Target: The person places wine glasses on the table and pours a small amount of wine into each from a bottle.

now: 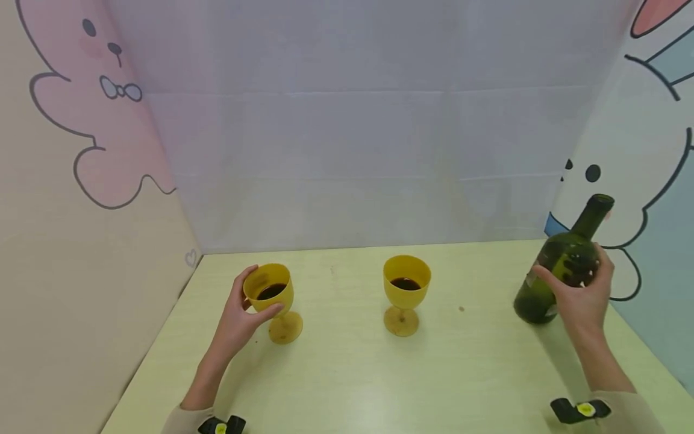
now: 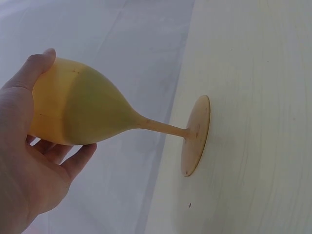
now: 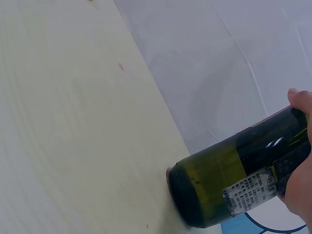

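Note:
On the left, my left hand (image 1: 246, 310) grips the bowl of a yellow goblet (image 1: 285, 328) with dark liquid inside. Thumb and fingers wrap the bowl's sides, and in the left wrist view the goblet's foot (image 2: 196, 136) is right at the tabletop. A second yellow goblet (image 1: 402, 295), also holding dark liquid, stands upright near the middle of the table. Over at the right, my right hand (image 1: 585, 298) holds a green glass wine bottle (image 1: 564, 253) round its body, neck up and slightly tilted. Its base (image 3: 187, 195) is close over the table, and a printed white label (image 3: 251, 191) shows.
The pale wooden table (image 1: 347, 386) ends at a whitish sheet (image 1: 336, 150) behind. Side walls carry cartoon drawings, a pink one (image 1: 108, 120) on the left and a white one (image 1: 602, 199) near the bottle. A small brown spot (image 1: 461, 308) marks the tabletop.

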Demonstrator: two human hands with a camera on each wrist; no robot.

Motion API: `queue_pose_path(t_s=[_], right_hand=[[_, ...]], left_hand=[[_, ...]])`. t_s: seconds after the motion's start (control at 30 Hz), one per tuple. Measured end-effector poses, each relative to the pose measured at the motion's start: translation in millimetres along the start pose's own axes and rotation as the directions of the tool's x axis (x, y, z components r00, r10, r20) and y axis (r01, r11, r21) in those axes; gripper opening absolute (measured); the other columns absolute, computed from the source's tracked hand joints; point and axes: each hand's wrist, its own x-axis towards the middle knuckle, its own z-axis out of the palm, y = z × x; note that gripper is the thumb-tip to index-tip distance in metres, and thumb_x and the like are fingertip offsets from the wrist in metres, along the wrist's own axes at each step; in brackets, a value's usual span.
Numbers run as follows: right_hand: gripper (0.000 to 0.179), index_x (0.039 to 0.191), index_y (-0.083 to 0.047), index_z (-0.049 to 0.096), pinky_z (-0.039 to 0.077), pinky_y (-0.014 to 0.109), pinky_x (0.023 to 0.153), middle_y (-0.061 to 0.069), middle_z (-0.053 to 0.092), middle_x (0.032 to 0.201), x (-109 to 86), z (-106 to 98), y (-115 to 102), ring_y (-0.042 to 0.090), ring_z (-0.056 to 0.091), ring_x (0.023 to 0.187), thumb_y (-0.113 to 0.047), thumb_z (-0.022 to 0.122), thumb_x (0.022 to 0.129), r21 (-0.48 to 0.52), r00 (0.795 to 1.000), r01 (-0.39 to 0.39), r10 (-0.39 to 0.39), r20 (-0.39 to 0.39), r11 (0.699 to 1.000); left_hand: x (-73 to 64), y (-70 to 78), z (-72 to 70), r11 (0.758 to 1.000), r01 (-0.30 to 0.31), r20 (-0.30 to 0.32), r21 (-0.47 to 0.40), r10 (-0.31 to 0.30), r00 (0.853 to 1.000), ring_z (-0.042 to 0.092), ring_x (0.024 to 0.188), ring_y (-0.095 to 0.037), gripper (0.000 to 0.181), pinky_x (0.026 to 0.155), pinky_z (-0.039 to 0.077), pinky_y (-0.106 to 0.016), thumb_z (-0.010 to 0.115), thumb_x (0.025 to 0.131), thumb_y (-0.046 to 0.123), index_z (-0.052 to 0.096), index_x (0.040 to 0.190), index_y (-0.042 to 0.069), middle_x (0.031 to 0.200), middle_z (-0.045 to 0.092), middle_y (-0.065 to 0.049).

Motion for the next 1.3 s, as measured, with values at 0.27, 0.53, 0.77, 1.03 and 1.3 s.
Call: queue_pose_path(t_s=[0.27,0.53,0.77,1.03,1.3], right_hand=[[0.1,0.15,-0.046,0.023,0.036,0.031,0.115,-0.014,0.032,0.149,-4.0,-3,7,0.012,0.04,0.131,-0.013,0.084,0.078,-0.04,0.999,0.051,-0.05,0.008,0.998],[0.102,0.152,-0.047,0.015,0.027,0.038,0.121,-0.011,0.022,0.159,-8.0,-4,6,0.013,0.032,0.138,-0.018,0.082,0.081,-0.077,0.998,0.047,-0.044,0.045,0.996],[0.093,0.156,-0.032,0.023,0.029,0.026,0.118,-0.007,0.034,0.153,-17.6,-9,1,0.011,0.038,0.138,-0.014,0.079,0.083,-0.038,0.969,0.228,-0.231,-0.086,0.973],[0.04,0.121,0.005,0.063,0.037,0.019,0.101,-0.019,0.062,0.114,-43.4,-4,-38,0.003,0.054,0.114,-0.004,0.068,0.082,0.011,0.716,0.654,-0.615,-0.33,0.756],[0.024,0.104,0.014,0.068,0.042,0.013,0.091,-0.014,0.07,0.099,-52.9,6,-46,-0.005,0.06,0.098,0.001,0.066,0.084,0.048,0.628,0.774,-0.757,-0.181,0.631]], left_hand=[[0.1,1.8,-0.8,1.0,-0.003,0.015,0.02,0.003,1.0,0.047,0.129,-0.032,0.095,0.102,0.043,-0.027,0.079,0.085,0.031,0.018,0.157,0.026,0.153,0.034,-0.006],[1.0,3.4,0.9,1.0,0.001,0.017,0.005,-0.001,1.0,0.036,0.138,-0.034,0.102,0.115,0.028,-0.062,0.08,0.085,0.03,0.01,0.159,0.027,0.16,0.025,-0.008],[-2.3,12.0,1.3,0.996,-0.086,-0.036,0.018,0.087,0.996,0.024,0.148,-0.033,0.093,0.117,0.017,-0.066,0.079,0.086,0.024,0.019,0.157,0.028,0.161,0.027,0.0],[-7.9,33.8,7.5,0.957,-0.275,-0.219,0.094,0.29,0.932,0.033,0.14,-0.018,0.064,0.116,0.026,-0.056,0.077,0.086,0.01,0.048,0.141,0.021,0.147,0.044,0.001],[-6.5,46.6,21.9,0.809,-0.537,-0.19,0.24,0.582,0.791,0.038,0.13,-0.026,0.053,0.102,0.034,-0.017,0.077,0.078,-0.004,0.058,0.127,0.002,0.137,0.052,-0.013]])
